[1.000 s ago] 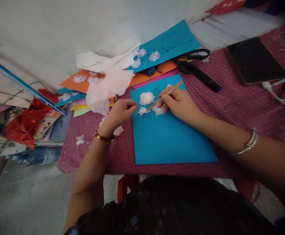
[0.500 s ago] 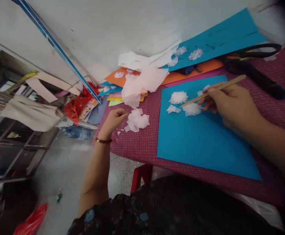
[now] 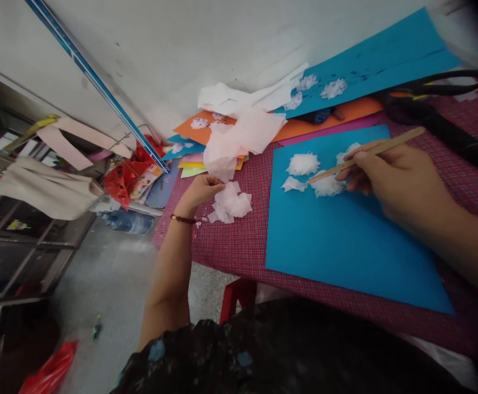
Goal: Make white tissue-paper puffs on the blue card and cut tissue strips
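Observation:
A thin wooden craft stick [image 3: 390, 143] is gripped in my right hand [image 3: 403, 175], its tip among white tissue tufts on a blue sheet of paper [image 3: 337, 241]. One fluffy tuft [image 3: 303, 163] lies at the upper left of the sheet, a flatter scrap [image 3: 294, 184] below it, and another tuft [image 3: 329, 186] by the stick. Part of a further tuft [image 3: 349, 152] shows behind my right fingers. My left hand [image 3: 201, 191] has its fingers pinched together at the edge of a pile of torn tissue pieces [image 3: 232, 203]; whatever they hold is hidden.
Large tissue sheets [image 3: 242, 131] lie over coloured papers by the wall. Black-handled scissors [image 3: 436, 109] rest at the right on the checked tablecloth [image 3: 222, 246]. A blue sheet [image 3: 378, 60] leans at the back. A red stool [image 3: 239, 295] stands below the table edge.
My left hand has moved right and slightly up, reaching the tissue pile with pinched fingers. My right hand still holds the stick over the blue sheet; the view has shifted a little.

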Tool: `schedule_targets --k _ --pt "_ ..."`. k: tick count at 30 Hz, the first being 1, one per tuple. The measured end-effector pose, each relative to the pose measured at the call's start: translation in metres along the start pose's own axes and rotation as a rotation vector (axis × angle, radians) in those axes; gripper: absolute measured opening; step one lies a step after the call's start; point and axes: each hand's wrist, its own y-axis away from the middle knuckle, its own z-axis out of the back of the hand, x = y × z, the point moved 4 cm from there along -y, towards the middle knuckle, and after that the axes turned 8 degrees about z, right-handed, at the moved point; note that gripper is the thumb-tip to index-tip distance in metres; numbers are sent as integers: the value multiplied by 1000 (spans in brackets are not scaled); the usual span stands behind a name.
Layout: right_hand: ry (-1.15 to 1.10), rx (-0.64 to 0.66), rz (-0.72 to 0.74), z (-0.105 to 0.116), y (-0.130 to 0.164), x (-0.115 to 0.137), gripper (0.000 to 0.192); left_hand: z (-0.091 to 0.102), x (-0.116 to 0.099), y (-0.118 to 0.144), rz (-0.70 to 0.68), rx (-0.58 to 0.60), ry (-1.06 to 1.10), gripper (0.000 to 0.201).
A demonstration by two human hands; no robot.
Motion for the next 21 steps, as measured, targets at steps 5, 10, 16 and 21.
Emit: schedule_targets --k 5,10,16,21 --pt "-18 -13 30 -2 2 3 16 13 -29 27 -170 -134 117 20" --pt "-24 73 213 -8 10 7 9 -14 -79 58 -483 -561 42 20" --pt "94 222 317 -18 16 7 10 -84 -105 49 -654 -486 182 19" --pt "149 261 296 -24 12 4 11 -93 -88 23 -497 -310 461 13"
